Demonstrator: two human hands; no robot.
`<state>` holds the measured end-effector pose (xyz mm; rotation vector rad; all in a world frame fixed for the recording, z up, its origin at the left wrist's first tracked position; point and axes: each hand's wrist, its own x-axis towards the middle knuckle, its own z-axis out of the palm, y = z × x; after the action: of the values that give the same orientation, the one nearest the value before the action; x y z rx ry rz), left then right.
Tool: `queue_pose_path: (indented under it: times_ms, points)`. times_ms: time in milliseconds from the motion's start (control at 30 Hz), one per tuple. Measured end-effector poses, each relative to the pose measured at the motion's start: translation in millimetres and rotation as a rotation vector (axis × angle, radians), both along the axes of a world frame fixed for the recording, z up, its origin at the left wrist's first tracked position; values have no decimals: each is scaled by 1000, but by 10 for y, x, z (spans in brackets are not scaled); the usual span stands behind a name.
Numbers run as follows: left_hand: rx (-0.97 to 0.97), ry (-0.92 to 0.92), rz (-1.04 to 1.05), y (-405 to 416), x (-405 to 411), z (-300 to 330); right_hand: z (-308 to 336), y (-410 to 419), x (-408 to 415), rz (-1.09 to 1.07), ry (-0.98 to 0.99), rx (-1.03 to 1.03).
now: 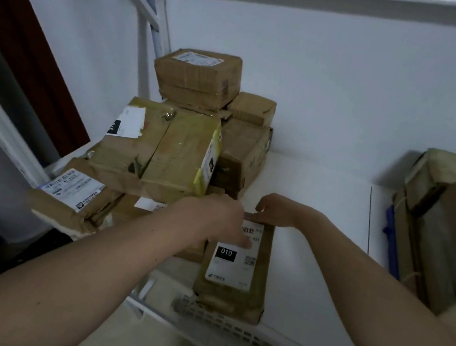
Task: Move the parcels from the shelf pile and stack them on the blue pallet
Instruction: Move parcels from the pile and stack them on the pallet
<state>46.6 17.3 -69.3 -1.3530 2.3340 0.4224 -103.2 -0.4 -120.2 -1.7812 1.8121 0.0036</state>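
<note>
**Both hands on the 010 parcel at the shelf edge**

Right now the left hand (214, 216) lies over the top of a flat brown parcel (235, 268) with a white label marked 010, thumb pressed on the label. The right hand (276, 210) curls its fingers round the parcel's far end, so each grip is clamped on it. The parcel lies on the white shelf (316, 234), at its front edge, just beside the pile of parcels (177, 139) stacked to the left. More brown boxes (448, 230) stand on the shelf's right end, well apart from the hands.
</note>
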Motion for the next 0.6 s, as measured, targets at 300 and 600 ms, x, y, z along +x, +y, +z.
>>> queue_pose_path:
  times_ms: [300, 600]
  points:
    - [112, 99, 108, 203, 319, -177, -11, 203, 131, -99, -26, -2]
    - [455, 245, 397, 511, 527, -513, -122, 376, 191, -193, -53, -56]
